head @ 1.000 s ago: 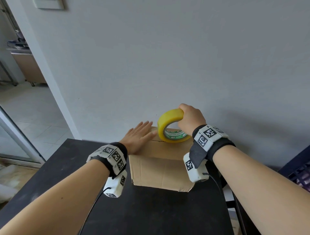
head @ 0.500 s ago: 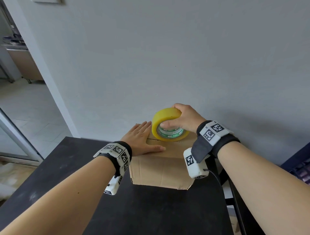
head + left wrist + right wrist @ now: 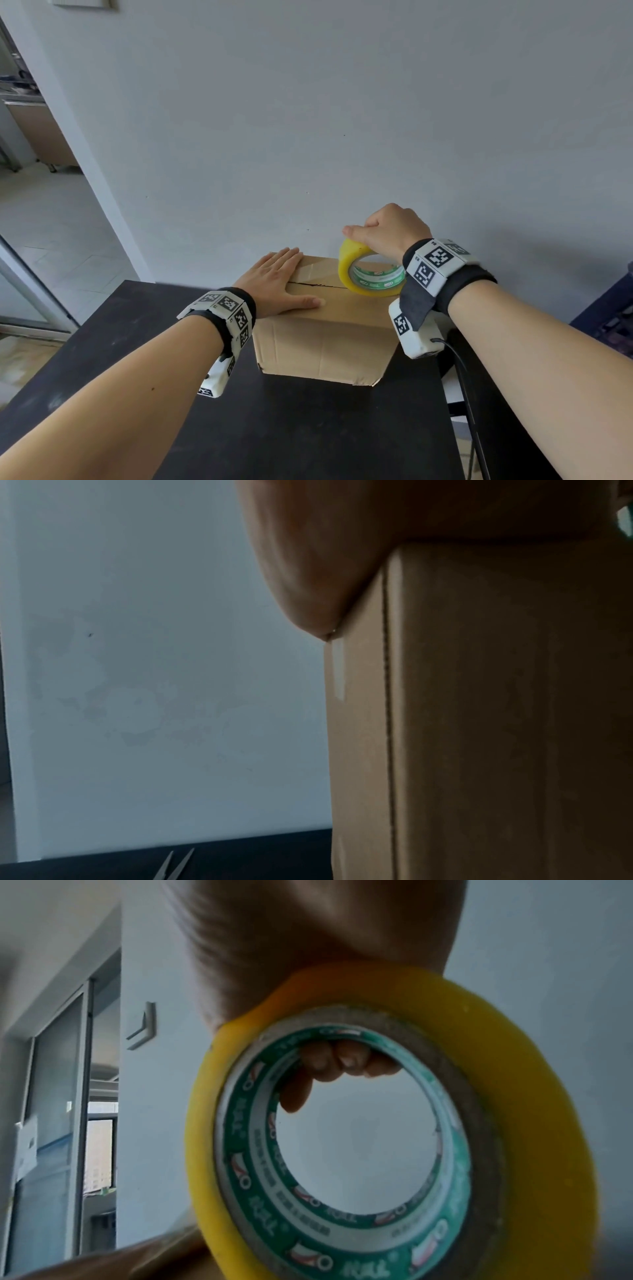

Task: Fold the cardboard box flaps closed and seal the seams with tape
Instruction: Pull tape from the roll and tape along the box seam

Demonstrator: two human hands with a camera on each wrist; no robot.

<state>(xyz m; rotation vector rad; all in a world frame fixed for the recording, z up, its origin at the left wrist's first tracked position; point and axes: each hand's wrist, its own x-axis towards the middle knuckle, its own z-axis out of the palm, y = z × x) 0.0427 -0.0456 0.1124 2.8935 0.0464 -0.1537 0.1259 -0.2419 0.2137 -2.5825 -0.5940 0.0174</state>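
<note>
Head view: left hand flat on box; right hand grips tape roll.

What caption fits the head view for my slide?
Left hand flat on the closed box while the right hand holds the tape roll upright over the centre seam.

Your head view is evenly lit by soft daylight from the doorway on the left, sharp in the middle, with the wall edge and your forearms bowed by the wide lens. Your left wrist view is dim and soft: the cardboard box stands in shadow, close and blurred against a paler wall. In your right wrist view the tape roll is near, bright and slightly smeared, the palm above it dark.
</note>
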